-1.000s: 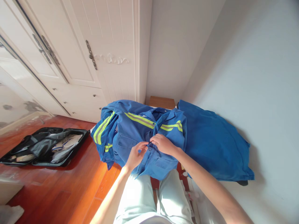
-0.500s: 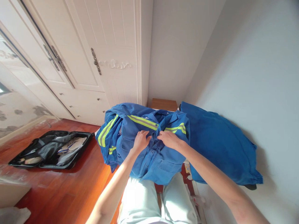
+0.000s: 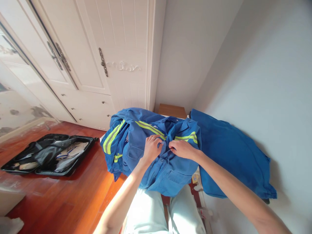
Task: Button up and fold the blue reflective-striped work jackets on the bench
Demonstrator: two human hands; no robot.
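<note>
A blue work jacket (image 3: pixel 136 152) with yellow and grey reflective strips lies spread in front of my knees, its button front facing up. My left hand (image 3: pixel 153 148) pinches the left edge of the jacket's front opening near the upper strip. Just to the right, my right hand (image 3: pixel 179 148) has its fingers closed on the other edge of the opening. The two hands are a short gap apart. A button (image 3: pixel 162 161) shows on the front below them. Fabric folds hide part of the fingertips.
Blue cloth (image 3: pixel 231 156) is draped at the right against the wall. An open black suitcase (image 3: pixel 70 167) with clothes lies on the red wooden floor (image 3: pixel 80 195) at the left. A white wardrobe (image 3: pixel 126 87) and a brown wooden piece (image 3: pixel 172 110) stand behind.
My hands have drawn slightly apart and moved a little right in view, fingers now closed more tightly on the front edges. The view has shifted slightly, moving the suitcase left.
</note>
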